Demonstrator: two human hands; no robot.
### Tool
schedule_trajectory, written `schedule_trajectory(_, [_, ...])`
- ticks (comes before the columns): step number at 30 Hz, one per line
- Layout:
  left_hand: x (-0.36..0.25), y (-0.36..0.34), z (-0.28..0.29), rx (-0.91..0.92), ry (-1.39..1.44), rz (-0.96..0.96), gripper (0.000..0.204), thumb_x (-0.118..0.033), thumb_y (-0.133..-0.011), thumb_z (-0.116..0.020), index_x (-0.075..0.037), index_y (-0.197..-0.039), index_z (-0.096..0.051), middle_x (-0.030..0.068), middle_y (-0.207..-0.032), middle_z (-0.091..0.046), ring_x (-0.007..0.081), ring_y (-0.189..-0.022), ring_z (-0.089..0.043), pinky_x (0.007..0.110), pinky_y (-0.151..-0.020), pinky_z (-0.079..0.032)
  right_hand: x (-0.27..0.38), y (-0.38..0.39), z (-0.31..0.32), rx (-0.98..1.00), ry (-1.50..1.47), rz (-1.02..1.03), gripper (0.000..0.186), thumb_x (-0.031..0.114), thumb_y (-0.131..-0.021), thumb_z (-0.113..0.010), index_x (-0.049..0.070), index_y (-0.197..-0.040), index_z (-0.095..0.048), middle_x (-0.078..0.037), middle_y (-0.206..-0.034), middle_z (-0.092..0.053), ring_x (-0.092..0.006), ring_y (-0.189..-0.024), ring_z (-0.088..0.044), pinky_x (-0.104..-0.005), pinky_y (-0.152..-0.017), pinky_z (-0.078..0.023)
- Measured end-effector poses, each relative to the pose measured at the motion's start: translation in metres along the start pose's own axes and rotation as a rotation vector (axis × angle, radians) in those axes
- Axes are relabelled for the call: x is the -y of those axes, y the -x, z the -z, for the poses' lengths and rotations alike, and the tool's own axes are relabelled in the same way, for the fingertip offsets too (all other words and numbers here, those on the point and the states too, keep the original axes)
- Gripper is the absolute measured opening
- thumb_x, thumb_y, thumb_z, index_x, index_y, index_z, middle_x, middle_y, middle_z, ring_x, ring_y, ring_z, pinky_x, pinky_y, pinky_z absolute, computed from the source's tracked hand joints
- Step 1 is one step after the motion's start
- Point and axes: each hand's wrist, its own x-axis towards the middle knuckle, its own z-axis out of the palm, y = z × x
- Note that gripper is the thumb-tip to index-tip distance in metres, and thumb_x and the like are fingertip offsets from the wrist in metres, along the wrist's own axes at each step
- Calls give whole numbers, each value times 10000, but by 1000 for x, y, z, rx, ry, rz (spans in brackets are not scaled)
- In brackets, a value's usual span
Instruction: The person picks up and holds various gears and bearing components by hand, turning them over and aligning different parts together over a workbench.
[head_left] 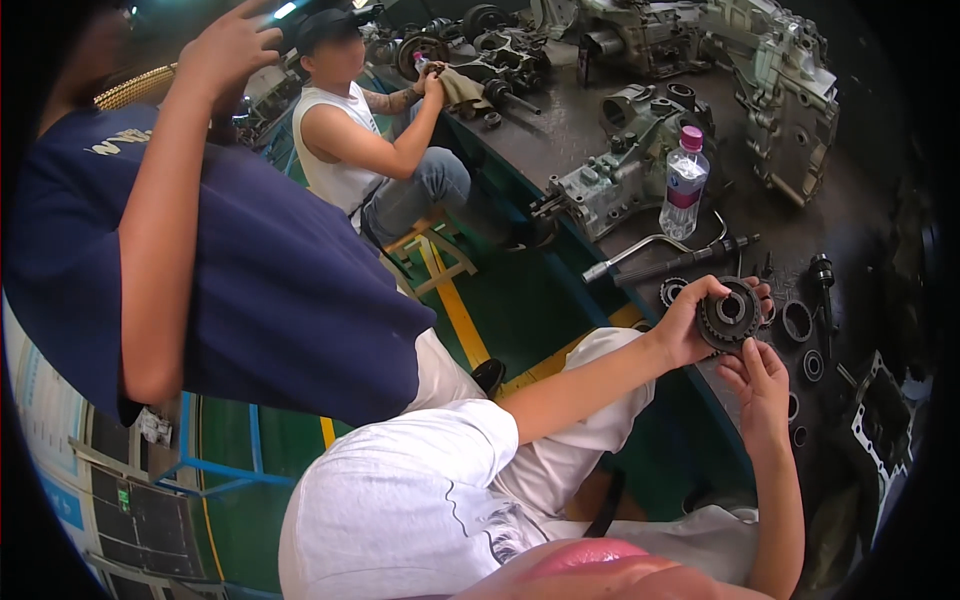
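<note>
A round dark metal gear (711,322) with a ring-shaped hub is held up just over the bench edge. My left hand (686,326) grips it from the left, thumb on the near face and fingertips showing beyond the far rim. The thumb and index finger of my right hand (758,378) pinch its lower right edge. Close by on the bench are a small toothed ring (672,290), a plain metal ring (785,324) and a bearing (813,367). A splined shaft (690,260) lies beyond them.
A bent-handled wrench (640,256) and a water bottle (684,195) stand between me and a gearbox housing (610,180). A gasket-edged casing (880,430) lies at right. One person (220,270) stands close on my left; another (350,140) sits farther along the bench (560,130).
</note>
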Motion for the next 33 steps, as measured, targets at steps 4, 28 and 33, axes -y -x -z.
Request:
schedule_trajectory(4, [-1,2,1,-30,-1,-6,520,-183,-841,-515,12,-1322,-490,155,-1338,-574,298,-1259,-550,420,-1112,-441,-5,-3,5,12,58,16,273,240,-1017,-595,-16,-1111,-589,-65,-917,-654,-106,-817,-659,-240,-776,-555])
schedule_trajectory(28, [-4,2,-6,-52,-396,142,511,-282,-916,-534,48,-1304,-514,196,-1312,-597,293,-1215,-594,411,-1062,-477,6,2,0,-61,48,-64,449,336,-970,-652,-71,-1154,-601,-126,-1006,-690,-179,-870,-703,-268,-809,-565])
schedule_trajectory(33, [5,2,-4,-50,-402,119,570,-418,-967,-510,40,-1305,-552,191,-1271,-634,277,-1154,-638,395,-1029,-504,8,5,5,-87,43,-41,455,329,-970,-653,-77,-1170,-607,-108,-1007,-690,-150,-852,-691,-271,-817,-568])
